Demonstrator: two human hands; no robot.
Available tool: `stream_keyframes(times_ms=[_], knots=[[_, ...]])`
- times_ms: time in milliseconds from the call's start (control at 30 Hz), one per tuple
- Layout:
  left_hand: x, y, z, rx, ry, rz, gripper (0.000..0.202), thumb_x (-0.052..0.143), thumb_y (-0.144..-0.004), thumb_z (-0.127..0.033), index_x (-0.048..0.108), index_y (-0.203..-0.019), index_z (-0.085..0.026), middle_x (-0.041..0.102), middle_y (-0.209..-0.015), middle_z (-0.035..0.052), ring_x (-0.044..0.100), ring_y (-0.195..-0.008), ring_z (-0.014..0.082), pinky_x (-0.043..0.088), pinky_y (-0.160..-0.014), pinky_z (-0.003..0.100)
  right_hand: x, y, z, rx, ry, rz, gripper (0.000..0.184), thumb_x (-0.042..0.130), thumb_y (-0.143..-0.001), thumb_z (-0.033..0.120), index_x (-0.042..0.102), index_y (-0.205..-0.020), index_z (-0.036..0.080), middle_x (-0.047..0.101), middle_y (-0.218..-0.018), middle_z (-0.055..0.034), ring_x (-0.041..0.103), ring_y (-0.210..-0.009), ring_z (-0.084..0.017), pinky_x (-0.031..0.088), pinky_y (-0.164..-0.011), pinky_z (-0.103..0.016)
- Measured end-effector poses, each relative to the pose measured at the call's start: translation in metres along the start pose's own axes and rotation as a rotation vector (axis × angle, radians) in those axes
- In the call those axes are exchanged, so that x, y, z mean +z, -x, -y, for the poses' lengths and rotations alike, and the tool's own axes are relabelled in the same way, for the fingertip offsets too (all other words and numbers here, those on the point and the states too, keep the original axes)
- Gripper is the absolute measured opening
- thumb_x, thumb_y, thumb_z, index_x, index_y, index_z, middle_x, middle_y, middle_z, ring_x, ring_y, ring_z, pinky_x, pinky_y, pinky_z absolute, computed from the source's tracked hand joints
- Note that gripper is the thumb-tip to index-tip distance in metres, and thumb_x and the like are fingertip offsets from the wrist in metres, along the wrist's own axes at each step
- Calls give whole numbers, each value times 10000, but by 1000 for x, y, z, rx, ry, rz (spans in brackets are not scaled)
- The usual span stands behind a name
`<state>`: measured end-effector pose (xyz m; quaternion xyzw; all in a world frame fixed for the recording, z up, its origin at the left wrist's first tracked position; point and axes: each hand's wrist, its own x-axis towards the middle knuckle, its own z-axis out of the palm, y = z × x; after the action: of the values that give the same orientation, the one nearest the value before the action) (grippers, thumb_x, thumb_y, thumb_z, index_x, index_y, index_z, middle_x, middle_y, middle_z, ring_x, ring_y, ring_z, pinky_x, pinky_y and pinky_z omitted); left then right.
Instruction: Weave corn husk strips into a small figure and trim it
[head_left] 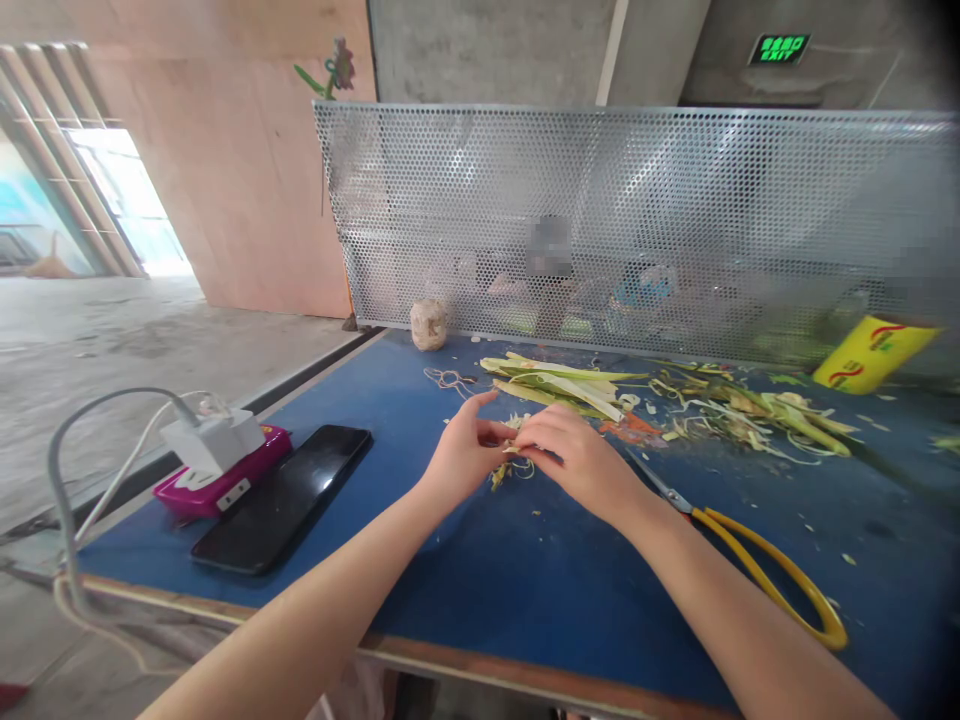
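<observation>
Left hand point(462, 450) and right hand point(571, 455) pinched pale scraps point(511, 449) — grip narrow — between phone point(285, 500) and scissors point(703, 517), well inside the surface's point(480, 580) near edge.

White glare fills the left opening point(133, 200), while the darkened right edge seems blurred.

Black phone point(283, 502) — beside magenta power strip point(234, 492)
</observation>
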<state>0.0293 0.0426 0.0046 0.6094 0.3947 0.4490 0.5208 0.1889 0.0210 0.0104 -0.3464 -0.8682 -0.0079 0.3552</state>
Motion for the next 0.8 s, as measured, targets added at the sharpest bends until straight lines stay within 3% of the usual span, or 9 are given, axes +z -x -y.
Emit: stream_keyframes(times_ms=[200, 333, 567, 700, 800], knots=[[3, 1, 3, 18, -30, 121, 835, 679, -568, -92, 272, -1297, -113, 604, -630, -28, 582, -617, 134, 438, -623, 284, 1, 0, -5, 93, 115, -128, 68, 592, -779, 220, 653, -755, 234, 571, -988, -65, 501, -889, -216, 416, -804, -403], [4, 2, 4, 19, 2, 139, 893, 708, -552, -105, 244, -1316, -105, 606, -649, -22, 574, -642, 130, 436, -639, 282, 2, -1, -5, 161, -44, -74, 73, 552, -793, 182, 609, -761, 214, 592, -781, -34, 547, -772, -180, 442, -707, -328], [5, 4, 2, 11, 93, 145, 807, 702, -618, -191, 266, -1294, -132, 649, -711, 16, 609, -672, 153, 438, -649, 292, 5, -1, -5, 409, -307, -125, 131, 569, -739, 229, 551, -866, 207, 554, -674, 13, 525, -576, -126, 450, -546, -253], [5, 3, -2, 10, 100, 106, 768, 703, -630, -226, 296, -1272, -114, 638, -667, 8, 579, -619, 131, 419, -597, 263, 6, -2, -8, 493, -511, -95, 167, 578, -737, 268, 535, -880, 192, 568, -694, 6, 547, -586, -128, 468, -546, -256], [5, 3, -4, -13, 83, 55, 760, 704, -636, -230, 310, -1274, -106, 631, -633, 2, 516, -537, 93, 377, -534, 231, 5, -3, -9, 505, -528, -96, 93, 570, -743, 254, 567, -806, 186, 599, -696, -11, 580, -624, -144, 488, -577, -271]])
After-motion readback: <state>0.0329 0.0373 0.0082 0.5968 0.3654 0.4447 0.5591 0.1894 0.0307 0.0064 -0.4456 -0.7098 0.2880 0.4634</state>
